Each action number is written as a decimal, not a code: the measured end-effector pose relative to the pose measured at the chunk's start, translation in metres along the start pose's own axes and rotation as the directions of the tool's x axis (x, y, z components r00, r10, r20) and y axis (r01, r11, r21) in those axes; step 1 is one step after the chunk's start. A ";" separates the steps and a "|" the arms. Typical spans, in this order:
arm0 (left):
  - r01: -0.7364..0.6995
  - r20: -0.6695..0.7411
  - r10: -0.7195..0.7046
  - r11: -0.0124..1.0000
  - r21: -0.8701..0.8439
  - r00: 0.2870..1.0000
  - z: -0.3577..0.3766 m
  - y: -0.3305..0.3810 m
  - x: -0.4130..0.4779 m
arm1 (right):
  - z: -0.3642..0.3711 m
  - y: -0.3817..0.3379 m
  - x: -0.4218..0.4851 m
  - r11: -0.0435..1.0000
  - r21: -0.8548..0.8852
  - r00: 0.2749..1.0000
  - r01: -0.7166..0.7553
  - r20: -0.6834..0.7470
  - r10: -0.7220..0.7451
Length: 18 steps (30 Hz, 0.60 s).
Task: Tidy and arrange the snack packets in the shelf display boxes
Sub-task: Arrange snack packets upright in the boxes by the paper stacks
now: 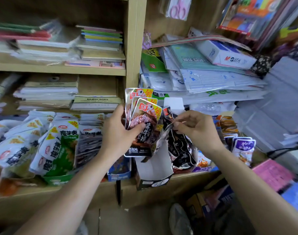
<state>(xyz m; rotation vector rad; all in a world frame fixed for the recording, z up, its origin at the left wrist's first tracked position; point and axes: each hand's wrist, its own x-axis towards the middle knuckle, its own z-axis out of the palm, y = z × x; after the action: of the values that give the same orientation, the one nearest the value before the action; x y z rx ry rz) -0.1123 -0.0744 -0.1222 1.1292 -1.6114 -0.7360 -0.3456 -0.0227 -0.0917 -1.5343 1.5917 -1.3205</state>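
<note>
My left hand [118, 133] grips a fanned stack of three black-and-silver snack packets [142, 116] upright above the shelf. My right hand [194, 128] pinches the top edge of another black packet [168, 131] that stands among several similar packets [180, 150] in a black-and-white display box [153, 173]. The box sits at the shelf's front edge, and its white back flap [173, 103] rises behind my hands. Both forearms reach in from the bottom of the view.
Green-and-white packets [60, 146] and dark ones [89, 145] fill boxes at left. A blue box [119, 173] sits below my left hand. Purple-white packets [244, 148] stand at right. Stacked notebooks and paper fill the shelves above. Cartons lie on the floor at lower right.
</note>
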 end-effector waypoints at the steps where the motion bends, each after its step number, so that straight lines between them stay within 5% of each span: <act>1: 0.002 0.033 -0.004 0.999 0.049 0.999 0.004 0.001 -0.001 | 0.001 0.005 -0.004 1.000 0.011 1.000 -0.011 0.002 0.011; 7: -0.053 0.286 -0.062 0.925 0.377 0.956 0.017 0.004 -0.013 | 0.018 0.033 -0.023 0.999 -0.015 0.996 -0.035 0.081 0.036; 11: 0.014 0.445 -0.163 0.948 0.319 0.881 0.005 0.004 -0.026 | 0.022 0.038 -0.031 0.999 -0.005 0.984 -0.045 0.173 0.045; 18: -0.162 0.422 -0.009 0.916 0.368 0.906 -0.004 0.005 -0.070 | 0.011 0.041 -0.072 0.948 -0.277 0.985 0.154 0.116 -0.126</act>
<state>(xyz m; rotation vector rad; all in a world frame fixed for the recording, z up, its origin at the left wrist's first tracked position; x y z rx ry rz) -0.1047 -0.0079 -0.1431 1.2366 -2.2343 -0.6405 -0.3386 0.0376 -0.1491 -1.8866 1.6943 -1.1043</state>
